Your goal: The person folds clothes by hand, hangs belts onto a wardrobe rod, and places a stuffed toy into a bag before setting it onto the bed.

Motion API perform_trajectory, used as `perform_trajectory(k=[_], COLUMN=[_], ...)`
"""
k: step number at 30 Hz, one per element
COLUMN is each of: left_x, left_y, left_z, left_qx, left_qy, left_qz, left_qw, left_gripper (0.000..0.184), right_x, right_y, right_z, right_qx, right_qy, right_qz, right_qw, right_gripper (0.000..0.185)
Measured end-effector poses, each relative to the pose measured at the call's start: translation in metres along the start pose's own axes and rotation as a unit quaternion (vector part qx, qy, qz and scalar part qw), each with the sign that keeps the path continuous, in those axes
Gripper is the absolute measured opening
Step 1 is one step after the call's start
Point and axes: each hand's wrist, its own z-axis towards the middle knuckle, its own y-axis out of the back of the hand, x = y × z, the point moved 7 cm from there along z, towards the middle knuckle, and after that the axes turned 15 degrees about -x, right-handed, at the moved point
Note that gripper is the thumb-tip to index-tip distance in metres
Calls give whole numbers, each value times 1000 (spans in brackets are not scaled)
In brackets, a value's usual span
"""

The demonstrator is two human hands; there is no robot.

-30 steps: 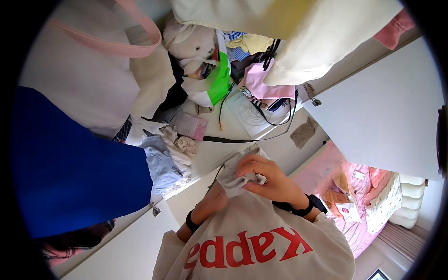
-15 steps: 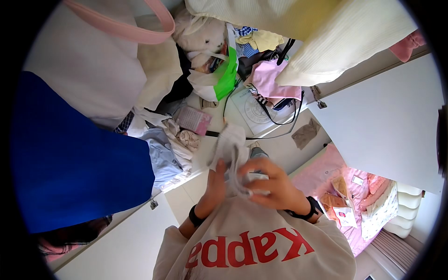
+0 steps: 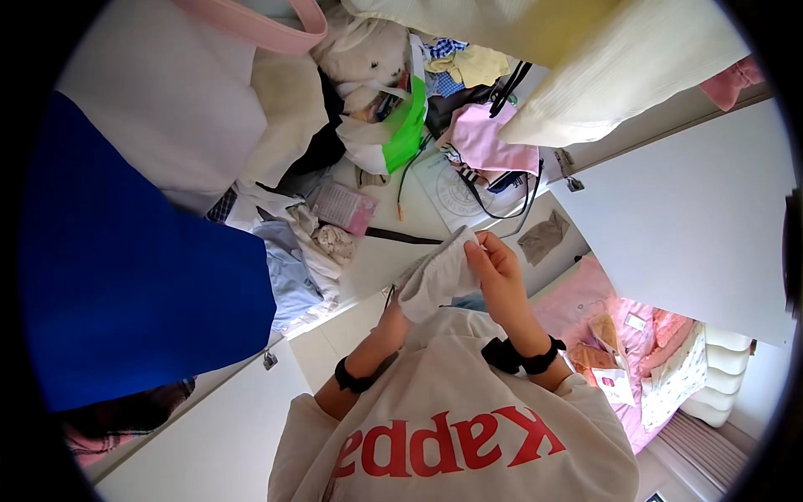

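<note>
1. Cloth of white fabric (image 3: 439, 276), small and narrow, is stretched slantwise between the two hands, between the white cabinet shelf (image 3: 376, 268) and the off-white shirt with red lettering (image 3: 418, 368).
2. Right hand (image 3: 498, 268) pinches its upper end, thumb and fingers closed on the fabric.
3. Left hand (image 3: 389, 330) is at its lower end; its fingers are mostly hidden, so how far they are closed cannot be told.
4. Each wrist wears a black band (image 3: 355, 381).
5. On the shelf lie a flat black strap (image 3: 401, 237), a pink-and-white printed packet (image 3: 345, 207) and a crumpled light-blue cloth (image 3: 288, 276).
6. Deeper in, a green-and-white bag (image 3: 405, 134) stands beside a white plush toy (image 3: 360, 50).
7. A broad blue fabric (image 3: 150, 284) hangs at left; at right, a white door panel (image 3: 686, 217) stands above pink bedding (image 3: 569, 293).
</note>
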Motion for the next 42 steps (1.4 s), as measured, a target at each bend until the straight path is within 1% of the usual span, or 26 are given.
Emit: perform_trajectory(k=[2,3,4,6,8,10,11,13,14,15,16,19,22,24,25,28,29,30,31,32,33,34,37,39,41,42], left_x=[4,3,1,-12,-36,-27,-24,-42,-54,-60,-66,-81,-101,-118,-124,-141,-137,-129,-119,-106,-88,-71,-14,4,11,10], left_y=[4,5,5,-2,-23,2,14,11,8,9,6,-1,-6,-9,-7,6,17,21,25,30,35,45,60,68,58,51], left_z=[-5,-5,-3,-3,-12,-5,-3,-7,-9,-9,-11,-16,-24,-30,-31,-20,-10,1,11,19,20,25,29,23,5,-3], left_qx=[-1,2,5,12,21,-83,-133,-140,-142,-134,-121,-86,-68,-63,-49,-77,-80,-32,17,67,149,131,74,31,119,162], left_qy=[82,39,-5,-105,-215,-155,-124,-188,-218,-182,-178,-170,-177,-197,-150,-136,-91,-27,38,101,102,83,34,1,86,126], left_qz=[-184,-49,87,243,282,265,256,256,256,281,288,297,278,262,250,165,139,45,-50,-145,-178,-145,-48,14,-102,-158], left_qw=[979,998,996,964,935,948,949,938,931,933,933,936,942,943,955,974,983,998,998,982,967,977,995,999,984,966], left_gripper=[53,50,48,44,40,30,25,21,19,19,19,20,21,22,24,28,33,35,38,41,55,56,59,61,57,56], right_x=[-2,-4,-6,-10,-9,-8,-3,4,-1,-7,-11,-24,-36,-29,-22,-1,2,5,7,11,16,20,30,32,30,29], right_y=[3,5,7,5,4,2,1,-1,-4,-6,-8,-11,-14,-23,-30,-56,-61,-66,-67,-71,-73,-76,-62,-53,-43,-40], right_z=[2,4,6,7,8,8,9,11,11,10,8,1,-11,-18,-23,-35,-32,-28,-24,-22,-18,-13,13,29,44,50], right_qx=[-21,-31,-40,-43,-34,-14,-12,-10,24,58,93,201,364,386,395,426,402,377,351,346,339,328,278,224,158,149], right_qy=[-1,-4,-8,-11,-6,7,46,124,108,92,77,-38,9,21,27,-38,-49,-59,-70,-104,-138,-170,-128,-121,-125,-123], right_qz=[-1,2,4,13,14,8,-12,-51,-57,-63,-69,-95,-230,-202,-188,-121,-106,-92,-77,7,90,172,145,134,136,136], right_qw=[1000,1000,999,999,999,1000,999,991,992,992,990,974,902,900,899,896,908,920,931,932,926,913,941,958,970,972], right_gripper=[13,13,13,13,14,15,18,25,29,35,40,47,46,43,41,39,38,37,35,35,35,35,40,42,42,42])
